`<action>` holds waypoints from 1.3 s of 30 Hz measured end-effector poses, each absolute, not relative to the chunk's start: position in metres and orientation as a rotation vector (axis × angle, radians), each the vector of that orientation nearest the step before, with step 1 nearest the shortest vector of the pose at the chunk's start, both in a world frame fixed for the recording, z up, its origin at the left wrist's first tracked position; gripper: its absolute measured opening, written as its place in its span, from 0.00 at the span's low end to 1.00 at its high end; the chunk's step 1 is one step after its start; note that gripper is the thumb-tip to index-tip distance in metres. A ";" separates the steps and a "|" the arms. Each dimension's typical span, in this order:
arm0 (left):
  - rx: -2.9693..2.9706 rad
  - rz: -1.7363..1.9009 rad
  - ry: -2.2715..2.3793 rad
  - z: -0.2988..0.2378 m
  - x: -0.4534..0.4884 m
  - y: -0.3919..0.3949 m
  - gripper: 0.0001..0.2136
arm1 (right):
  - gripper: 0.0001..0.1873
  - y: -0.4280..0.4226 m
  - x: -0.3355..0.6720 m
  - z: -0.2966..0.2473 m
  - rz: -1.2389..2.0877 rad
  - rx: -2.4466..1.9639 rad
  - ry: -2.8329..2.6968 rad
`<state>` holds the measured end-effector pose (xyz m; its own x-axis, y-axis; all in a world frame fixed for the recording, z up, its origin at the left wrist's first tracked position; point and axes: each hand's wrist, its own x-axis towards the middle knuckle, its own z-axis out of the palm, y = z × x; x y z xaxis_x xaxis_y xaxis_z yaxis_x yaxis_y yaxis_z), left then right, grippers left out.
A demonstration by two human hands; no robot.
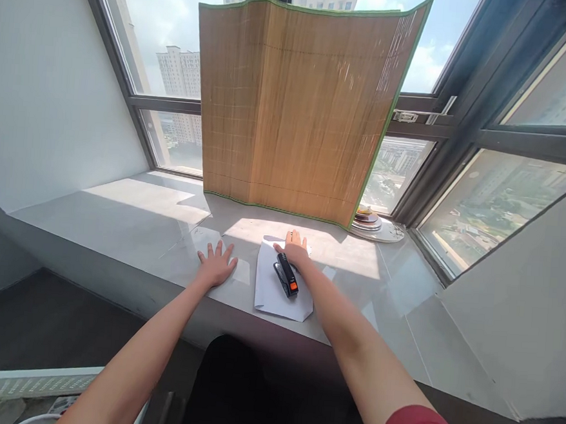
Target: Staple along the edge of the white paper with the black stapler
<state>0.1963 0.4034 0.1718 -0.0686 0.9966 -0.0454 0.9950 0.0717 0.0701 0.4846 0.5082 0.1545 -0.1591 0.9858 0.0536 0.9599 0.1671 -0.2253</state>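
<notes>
My left hand (217,263) lies flat on the grey window ledge (132,221), fingers spread, holding nothing. My right hand (295,246) rests flat on the far end of some white paper sheets (277,295), fingers stretched out. A black stapler with an orange end (287,275) lies on the paper, right beside my right wrist; the hand does not grip it.
A bamboo mat with green trim (300,103) stands bent against the window behind the paper. A round metal dish with small items (376,226) sits at the mat's right foot. The ledge's front edge (237,309) runs just below my forearms.
</notes>
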 end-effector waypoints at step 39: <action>2.466 0.490 1.924 0.172 0.251 0.384 0.23 | 0.23 0.415 0.639 0.158 0.476 -1.301 -2.168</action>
<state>0.2515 0.3842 0.1724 0.2136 0.9428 0.2561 0.9504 -0.2612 0.1687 0.6387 0.4152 0.1578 -0.3716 0.8847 0.2815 0.6852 0.4659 -0.5599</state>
